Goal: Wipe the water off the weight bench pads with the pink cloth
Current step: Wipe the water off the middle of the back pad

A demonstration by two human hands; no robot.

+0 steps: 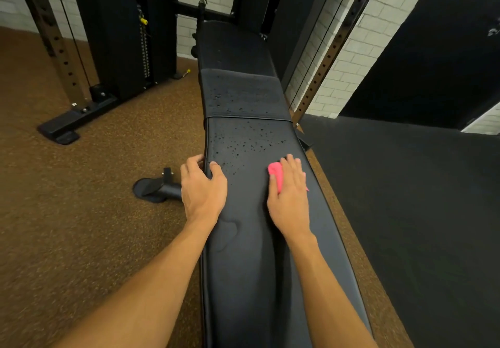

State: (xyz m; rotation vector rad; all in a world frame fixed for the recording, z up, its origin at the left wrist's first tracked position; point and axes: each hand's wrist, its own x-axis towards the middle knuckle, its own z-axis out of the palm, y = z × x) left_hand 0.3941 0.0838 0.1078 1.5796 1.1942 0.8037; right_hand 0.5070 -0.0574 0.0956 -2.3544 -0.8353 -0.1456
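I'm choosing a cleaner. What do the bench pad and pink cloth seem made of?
The bench pad looks like vinyl or faux leather, smooth semi-gloss; water beads on it. The pink cloth is soft matte fabric, perhaps microfibre; it bunches under the right hand.

Smooth, glossy black vinyl bench pad (251, 239), soft pink cloth (276, 175)

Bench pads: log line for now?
right hand: presses pink cloth on near pad | left hand: grips pad edge | droplets: ahead of cloth
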